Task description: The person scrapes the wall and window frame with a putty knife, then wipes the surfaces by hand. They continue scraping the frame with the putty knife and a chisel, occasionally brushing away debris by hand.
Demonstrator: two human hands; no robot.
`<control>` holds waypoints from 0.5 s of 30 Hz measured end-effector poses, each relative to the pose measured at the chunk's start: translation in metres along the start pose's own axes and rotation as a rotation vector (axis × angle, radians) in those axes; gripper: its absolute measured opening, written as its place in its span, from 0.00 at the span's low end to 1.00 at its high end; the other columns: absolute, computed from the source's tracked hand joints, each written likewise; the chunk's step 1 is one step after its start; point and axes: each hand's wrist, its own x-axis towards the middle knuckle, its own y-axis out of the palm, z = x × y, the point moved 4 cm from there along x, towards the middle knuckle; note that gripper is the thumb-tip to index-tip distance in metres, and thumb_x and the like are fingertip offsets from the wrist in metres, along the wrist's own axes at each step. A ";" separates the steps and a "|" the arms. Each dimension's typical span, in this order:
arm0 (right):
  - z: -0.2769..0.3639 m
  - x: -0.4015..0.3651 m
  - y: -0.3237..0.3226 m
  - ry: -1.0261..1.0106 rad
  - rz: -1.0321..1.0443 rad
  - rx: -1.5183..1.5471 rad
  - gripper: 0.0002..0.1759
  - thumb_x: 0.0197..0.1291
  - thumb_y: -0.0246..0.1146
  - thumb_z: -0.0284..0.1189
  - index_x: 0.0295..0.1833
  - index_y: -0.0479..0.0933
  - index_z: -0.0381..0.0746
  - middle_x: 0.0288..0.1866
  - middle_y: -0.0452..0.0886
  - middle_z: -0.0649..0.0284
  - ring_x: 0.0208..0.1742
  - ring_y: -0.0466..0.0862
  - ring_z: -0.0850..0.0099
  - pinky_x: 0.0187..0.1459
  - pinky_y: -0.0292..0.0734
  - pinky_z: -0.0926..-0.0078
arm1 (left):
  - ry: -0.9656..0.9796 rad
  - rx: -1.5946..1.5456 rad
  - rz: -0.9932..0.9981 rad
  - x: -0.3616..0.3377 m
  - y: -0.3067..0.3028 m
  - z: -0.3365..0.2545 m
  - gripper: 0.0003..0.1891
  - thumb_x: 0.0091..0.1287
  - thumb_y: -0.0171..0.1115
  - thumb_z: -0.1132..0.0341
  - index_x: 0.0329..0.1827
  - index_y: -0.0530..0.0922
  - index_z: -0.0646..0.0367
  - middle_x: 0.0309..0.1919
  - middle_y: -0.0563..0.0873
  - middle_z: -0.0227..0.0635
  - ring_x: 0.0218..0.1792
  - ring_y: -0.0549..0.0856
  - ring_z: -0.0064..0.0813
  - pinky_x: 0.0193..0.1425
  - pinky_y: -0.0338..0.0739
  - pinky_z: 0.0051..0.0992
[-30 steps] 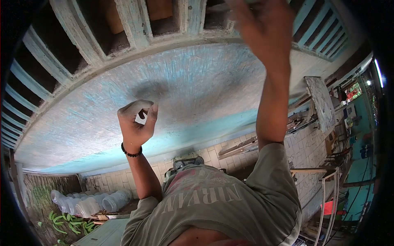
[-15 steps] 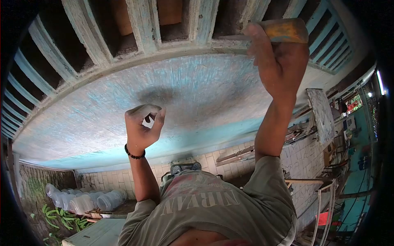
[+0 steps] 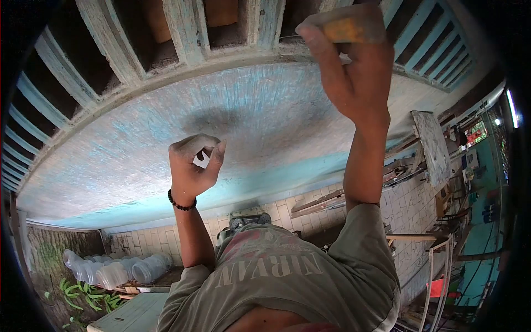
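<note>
At the top right, my right hand [image 3: 359, 72] is raised near the slats and closed on a worn, sandpaper-like yellow-and-grey piece [image 3: 344, 30]. The piece lies across the fingers, and its exact kind is hard to make out. My left hand [image 3: 193, 163] hangs in front of the panel with its fingers curled toward the thumb. Bright background shows through the gap between them, and no object is visible in this hand. Grey dust coats its fingers, and a black beaded bracelet is on the wrist. A scuffed blue-and-grey panel [image 3: 265, 110] curves behind both hands.
Weathered blue slats [image 3: 182, 27] run along the panel's upper edge. Clear plastic jars [image 3: 116, 271] lie at the lower left beside green pods. Long wooden pieces [image 3: 318, 205] rest by the tiled floor. A metal frame [image 3: 440, 276] and a leaning board [image 3: 431, 146] stand at the right.
My right hand has moved left and up with the yellow-and-grey piece still in it. My left hand has kept its curl and hardly moved.
</note>
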 end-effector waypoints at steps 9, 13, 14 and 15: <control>-0.018 0.001 -0.003 -0.324 0.173 -0.128 0.04 0.75 0.68 0.24 0.46 0.85 0.33 0.45 0.88 0.60 0.35 0.86 0.77 0.34 0.80 0.82 | 0.028 -0.008 0.021 -0.002 0.005 -0.005 0.06 0.67 0.74 0.71 0.31 0.85 0.57 0.23 0.87 0.32 0.23 0.83 0.24 0.28 0.72 0.25; -0.013 -0.005 -0.015 -0.075 0.096 0.055 0.06 0.77 0.66 0.25 0.49 0.87 0.35 0.46 0.88 0.59 0.38 0.87 0.72 0.38 0.80 0.74 | -0.015 -0.036 0.025 -0.003 0.004 -0.001 0.06 0.66 0.74 0.70 0.31 0.85 0.57 0.22 0.86 0.32 0.23 0.84 0.25 0.28 0.73 0.25; -0.013 -0.001 -0.018 -0.129 0.112 -0.028 0.06 0.77 0.65 0.25 0.50 0.87 0.36 0.46 0.88 0.58 0.39 0.87 0.70 0.38 0.81 0.72 | -0.011 -0.041 0.019 -0.002 0.006 0.001 0.06 0.66 0.74 0.70 0.31 0.85 0.57 0.22 0.86 0.32 0.23 0.84 0.25 0.28 0.73 0.26; -0.015 0.010 -0.014 -0.491 0.163 -0.310 0.08 0.78 0.65 0.27 0.51 0.87 0.35 0.46 0.88 0.57 0.38 0.88 0.67 0.39 0.82 0.70 | -0.007 -0.047 0.017 -0.001 0.007 0.001 0.06 0.66 0.74 0.70 0.31 0.85 0.57 0.22 0.86 0.32 0.23 0.84 0.25 0.28 0.74 0.26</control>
